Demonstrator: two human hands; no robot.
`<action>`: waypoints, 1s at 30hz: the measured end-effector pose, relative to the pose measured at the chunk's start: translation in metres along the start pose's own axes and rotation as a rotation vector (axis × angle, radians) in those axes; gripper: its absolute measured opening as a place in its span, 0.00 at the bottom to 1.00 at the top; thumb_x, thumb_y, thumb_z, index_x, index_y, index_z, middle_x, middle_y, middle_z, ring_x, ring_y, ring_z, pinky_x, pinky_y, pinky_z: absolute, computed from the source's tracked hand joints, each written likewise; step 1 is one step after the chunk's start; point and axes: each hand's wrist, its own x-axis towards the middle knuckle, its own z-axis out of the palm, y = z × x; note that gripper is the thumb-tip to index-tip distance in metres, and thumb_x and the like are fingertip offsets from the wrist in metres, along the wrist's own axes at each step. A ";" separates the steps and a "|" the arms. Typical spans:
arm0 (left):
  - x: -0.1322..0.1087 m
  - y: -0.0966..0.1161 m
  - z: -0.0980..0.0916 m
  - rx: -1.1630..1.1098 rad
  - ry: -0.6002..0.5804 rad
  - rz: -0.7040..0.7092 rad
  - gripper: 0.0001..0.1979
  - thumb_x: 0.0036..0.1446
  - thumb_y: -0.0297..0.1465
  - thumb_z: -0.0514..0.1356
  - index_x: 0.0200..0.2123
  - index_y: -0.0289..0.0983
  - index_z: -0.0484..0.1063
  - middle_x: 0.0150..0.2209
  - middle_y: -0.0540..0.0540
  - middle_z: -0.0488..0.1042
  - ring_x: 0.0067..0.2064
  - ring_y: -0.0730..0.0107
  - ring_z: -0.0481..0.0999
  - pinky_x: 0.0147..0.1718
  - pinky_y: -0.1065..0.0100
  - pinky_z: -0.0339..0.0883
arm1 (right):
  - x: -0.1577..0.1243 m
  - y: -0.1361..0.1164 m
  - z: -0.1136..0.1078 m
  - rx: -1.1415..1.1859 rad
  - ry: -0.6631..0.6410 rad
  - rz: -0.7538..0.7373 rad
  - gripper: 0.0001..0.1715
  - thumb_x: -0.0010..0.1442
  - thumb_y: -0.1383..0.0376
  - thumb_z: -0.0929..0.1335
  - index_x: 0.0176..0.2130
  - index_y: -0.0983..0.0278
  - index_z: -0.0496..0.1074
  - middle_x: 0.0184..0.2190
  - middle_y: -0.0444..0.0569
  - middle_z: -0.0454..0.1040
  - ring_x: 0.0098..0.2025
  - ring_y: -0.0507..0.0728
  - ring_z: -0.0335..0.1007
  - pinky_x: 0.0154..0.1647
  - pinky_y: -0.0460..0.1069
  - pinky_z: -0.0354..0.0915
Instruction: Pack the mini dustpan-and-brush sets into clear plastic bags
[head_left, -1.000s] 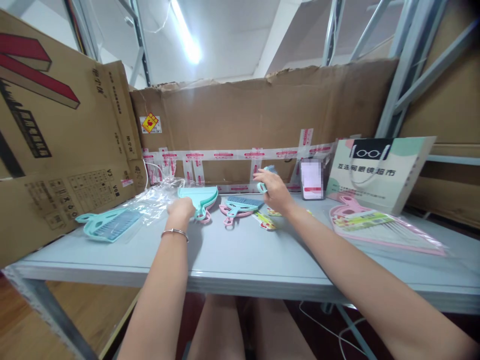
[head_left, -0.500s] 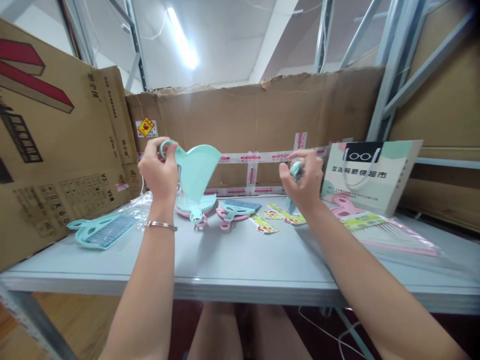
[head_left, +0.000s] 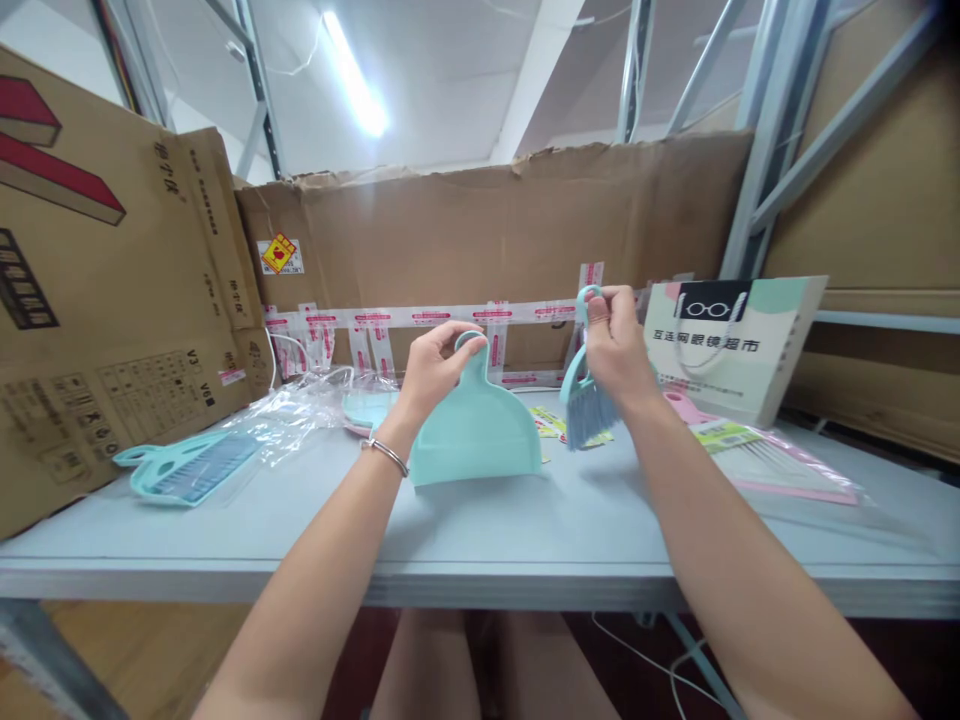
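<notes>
My left hand (head_left: 439,368) grips the looped handle of a mint-green dustpan (head_left: 480,435), which hangs with its wide edge down above the table. To its right, my right hand (head_left: 616,335) is closed on the handle of a small mint-green hand brush (head_left: 589,408); its grey-blue bristles point downward. The dustpan and brush are apart. Behind the dustpan, part of another mint-green dustpan (head_left: 369,408) lies on the table, mostly hidden. Yellow-green printed cards (head_left: 551,422) lie partly covered behind the brush.
A mint dustpan-and-brush set (head_left: 187,468) lies left on the table (head_left: 480,545), near crumpled clear plastic (head_left: 304,415). A bagged pink set (head_left: 772,465) lies right, before a paper bag (head_left: 739,345). Cardboard (head_left: 450,235) walls the back; a large box (head_left: 112,300) stands left.
My left hand has brought the dustpan rightward and lower, turning its wide edge down. My right hand has turned the brush so its bristles now show, hanging downward.
</notes>
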 end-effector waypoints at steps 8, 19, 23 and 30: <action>-0.023 0.001 -0.009 0.117 -0.291 -0.001 0.34 0.53 0.34 0.60 0.60 0.44 0.49 0.46 0.44 0.72 0.43 0.65 0.74 0.41 0.64 0.69 | 0.002 0.001 -0.003 0.053 0.029 0.059 0.18 0.58 0.47 0.61 0.33 0.58 0.62 0.23 0.43 0.64 0.25 0.54 0.63 0.27 0.51 0.61; -0.020 -0.014 -0.017 0.277 -0.256 -0.058 0.36 0.54 0.27 0.55 0.63 0.45 0.42 0.40 0.45 0.75 0.39 0.67 0.74 0.41 0.63 0.67 | 0.016 0.021 -0.054 0.433 -0.177 0.312 0.22 0.41 0.48 0.72 0.28 0.59 0.64 0.20 0.41 0.64 0.18 0.50 0.57 0.18 0.49 0.55; -0.021 -0.016 -0.015 0.206 -0.311 -0.081 0.34 0.59 0.31 0.52 0.64 0.46 0.39 0.45 0.43 0.74 0.40 0.68 0.74 0.40 0.65 0.68 | 0.000 -0.012 -0.034 0.661 -0.388 0.273 0.23 0.40 0.48 0.73 0.27 0.59 0.64 0.17 0.38 0.59 0.15 0.48 0.51 0.14 0.46 0.49; -0.022 -0.014 -0.007 0.032 -0.298 -0.081 0.24 0.65 0.37 0.38 0.63 0.46 0.45 0.62 0.45 0.58 0.59 0.65 0.63 0.52 0.63 0.62 | -0.040 -0.071 0.054 0.540 -0.325 0.055 0.15 0.50 0.54 0.70 0.27 0.61 0.64 0.22 0.40 0.64 0.23 0.50 0.59 0.25 0.48 0.59</action>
